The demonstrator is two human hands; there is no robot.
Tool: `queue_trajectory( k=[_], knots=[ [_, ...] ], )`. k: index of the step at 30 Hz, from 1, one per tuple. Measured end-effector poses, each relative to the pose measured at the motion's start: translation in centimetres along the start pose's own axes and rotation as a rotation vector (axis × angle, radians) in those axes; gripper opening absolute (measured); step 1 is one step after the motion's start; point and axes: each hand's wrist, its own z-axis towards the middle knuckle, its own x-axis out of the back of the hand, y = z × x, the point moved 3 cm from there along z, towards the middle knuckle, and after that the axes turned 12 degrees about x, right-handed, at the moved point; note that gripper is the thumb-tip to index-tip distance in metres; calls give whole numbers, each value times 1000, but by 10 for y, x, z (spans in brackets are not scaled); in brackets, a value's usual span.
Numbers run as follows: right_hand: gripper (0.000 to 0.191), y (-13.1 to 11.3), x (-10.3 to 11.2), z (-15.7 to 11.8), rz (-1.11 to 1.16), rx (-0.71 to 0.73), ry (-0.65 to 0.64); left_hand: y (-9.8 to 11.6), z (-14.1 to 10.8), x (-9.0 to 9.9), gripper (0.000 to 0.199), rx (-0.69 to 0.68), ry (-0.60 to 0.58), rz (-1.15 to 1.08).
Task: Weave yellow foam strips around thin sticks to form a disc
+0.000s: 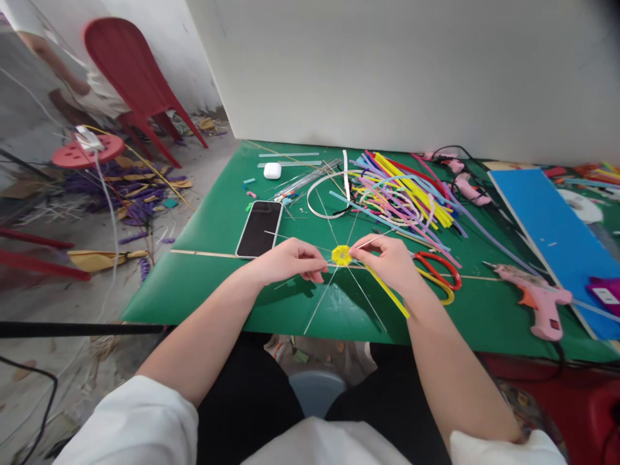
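Between our left hand (296, 259) and right hand (385, 255) is the hub (340, 256). On our table (203, 284), the phone (260, 228) lies left, a case (272, 170) behind it, strips (411, 187) behind the hub, scissors (456, 276) and glue gun (537, 294) right; beyond them a board (547, 226) and, seemingly, a tape roll (589, 212).

Yellow octagonal hub (341, 256) with thin radial spokes (321, 299), yellow strip (387, 291) at lower right, over green tabletop (203, 226)

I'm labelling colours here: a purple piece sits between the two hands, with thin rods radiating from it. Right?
No: the piece between the left hand and the right hand is yellow, not purple, as the head view shows. Thin rods do radiate from it.
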Motion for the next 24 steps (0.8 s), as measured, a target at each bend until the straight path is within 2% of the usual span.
queue_trajectory(
  k=[4,8,13,17,21,24],
  knots=[
    [18,8,-4,1,15,-62,-50,-2,4,-1,27,-7,105,10],
    [18,14,-7,1,71,-77,-59,-3,7,-3,27,2,144,27],
    [19,19,-4,1,76,-103,66,-4,9,-2,28,24,162,17],
    [21,19,4,2,42,-98,171,-5,7,7,31,10,205,-7],
    [20,7,15,0,-71,-24,251,5,-5,20,36,-94,281,60],
    [18,-8,21,-3,-152,52,251,14,-17,24,37,-204,242,158]
  ],
)
